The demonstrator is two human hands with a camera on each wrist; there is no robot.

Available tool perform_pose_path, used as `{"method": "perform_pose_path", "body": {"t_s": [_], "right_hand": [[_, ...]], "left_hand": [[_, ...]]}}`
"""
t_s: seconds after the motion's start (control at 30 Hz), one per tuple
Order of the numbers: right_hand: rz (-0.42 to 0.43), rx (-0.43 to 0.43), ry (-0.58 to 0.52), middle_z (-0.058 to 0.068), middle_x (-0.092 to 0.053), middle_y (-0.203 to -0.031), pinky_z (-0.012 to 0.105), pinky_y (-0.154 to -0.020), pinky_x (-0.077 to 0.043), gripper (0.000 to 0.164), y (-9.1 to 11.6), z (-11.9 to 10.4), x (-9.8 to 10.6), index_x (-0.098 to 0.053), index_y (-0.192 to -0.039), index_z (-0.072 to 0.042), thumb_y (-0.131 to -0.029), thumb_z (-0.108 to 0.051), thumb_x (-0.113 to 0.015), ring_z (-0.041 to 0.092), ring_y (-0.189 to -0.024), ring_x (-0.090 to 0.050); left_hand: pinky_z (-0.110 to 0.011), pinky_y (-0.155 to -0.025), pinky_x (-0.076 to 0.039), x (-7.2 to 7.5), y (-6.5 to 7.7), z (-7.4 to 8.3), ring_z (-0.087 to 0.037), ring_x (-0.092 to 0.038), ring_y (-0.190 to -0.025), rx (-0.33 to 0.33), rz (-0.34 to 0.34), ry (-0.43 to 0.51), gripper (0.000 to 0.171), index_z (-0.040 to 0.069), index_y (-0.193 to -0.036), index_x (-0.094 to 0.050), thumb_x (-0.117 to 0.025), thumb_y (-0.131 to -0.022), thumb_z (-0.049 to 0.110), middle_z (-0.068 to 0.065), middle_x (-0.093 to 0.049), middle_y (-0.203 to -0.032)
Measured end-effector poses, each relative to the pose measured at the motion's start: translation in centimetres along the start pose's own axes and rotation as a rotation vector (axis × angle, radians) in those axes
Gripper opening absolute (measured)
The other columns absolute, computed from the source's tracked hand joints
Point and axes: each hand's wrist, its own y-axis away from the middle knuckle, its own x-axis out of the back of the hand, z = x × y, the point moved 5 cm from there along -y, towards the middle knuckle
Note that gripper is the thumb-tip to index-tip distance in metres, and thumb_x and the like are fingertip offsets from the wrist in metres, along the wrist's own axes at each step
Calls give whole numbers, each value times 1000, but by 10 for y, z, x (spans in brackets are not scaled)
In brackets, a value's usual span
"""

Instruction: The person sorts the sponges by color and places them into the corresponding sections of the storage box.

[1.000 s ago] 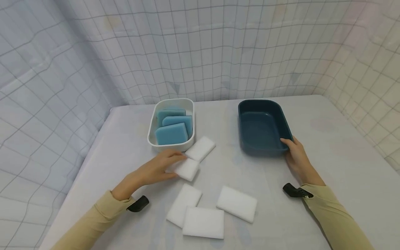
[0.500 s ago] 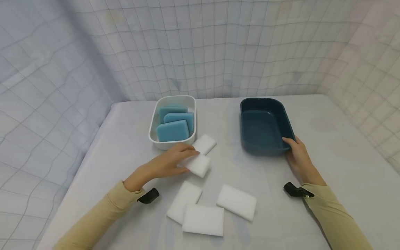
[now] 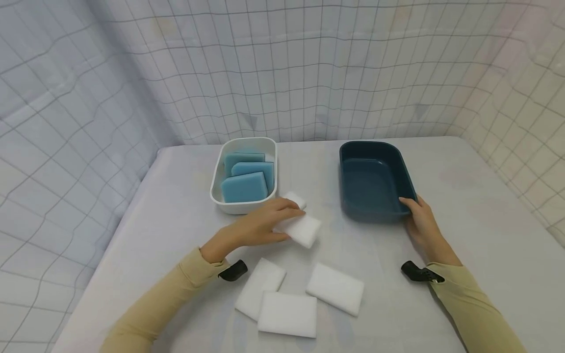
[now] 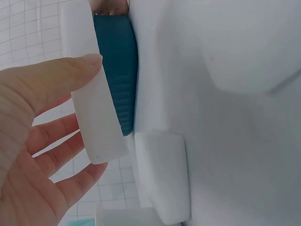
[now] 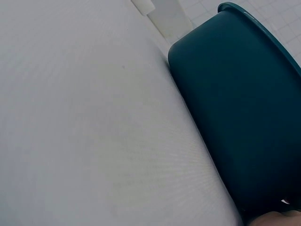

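Observation:
My left hand (image 3: 265, 223) pinches a white sponge (image 3: 303, 230) between thumb and fingers, lifted off the table. The left wrist view shows the thumb lying across this white sponge (image 4: 96, 103), with the fingers behind it. On the right, my right hand (image 3: 423, 228) grips the near right corner of a dark teal bin (image 3: 375, 215), thumb over the rim. No sponge lies in that bin. In the right wrist view the bin's outer wall (image 5: 235, 103) fills the right side, and only a bit of the hand (image 5: 277, 219) shows at the bottom.
A white bin (image 3: 214, 189) with several blue sponges (image 3: 244, 188) stands at the back left. Another white sponge (image 3: 295, 199) lies beside it, partly hidden by the left hand. Closer to me lie three white sponges, one (image 3: 287, 314) overlapping another (image 3: 260, 287) and one (image 3: 335, 288) apart.
My left hand has carried the white sponge to the right, away from the white bin and toward the teal one. The right hand keeps its grip on the teal bin.

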Motion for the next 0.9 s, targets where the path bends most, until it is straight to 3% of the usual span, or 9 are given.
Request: {"method": "perform_pose_path", "body": {"t_s": [0.3,0.53,0.9], "right_hand": [[-9,5,2,-4,7,-160,29,-123,0,69,0,-1,-2,1,-152,-14,-99,-21,-43,13,-147,5],[14,-28,18,-1,7,-160,29,-122,0,70,1,1,-2,1,-152,-12,-99,-22,-43,13,-147,3],[-19,-4,10,-5,8,-160,28,-122,-2,70,2,1,0,2,-152,-16,-99,-24,-43,12,-147,4]], "left_hand": [[-33,-100,-46,-1,-27,4,-21,-48,-118,8,-17,41,52,11,-130,-54,-72,-82,17,-8,-54,-126],[-33,-103,-44,-10,-44,7,-23,-45,-122,11,-49,92,54,9,-132,-51,-71,-83,19,-10,-51,-131],[-32,-102,-45,-13,-74,9,-23,-45,-121,-3,-2,72,52,8,-130,-53,-72,-82,18,-11,-52,-130]]}}
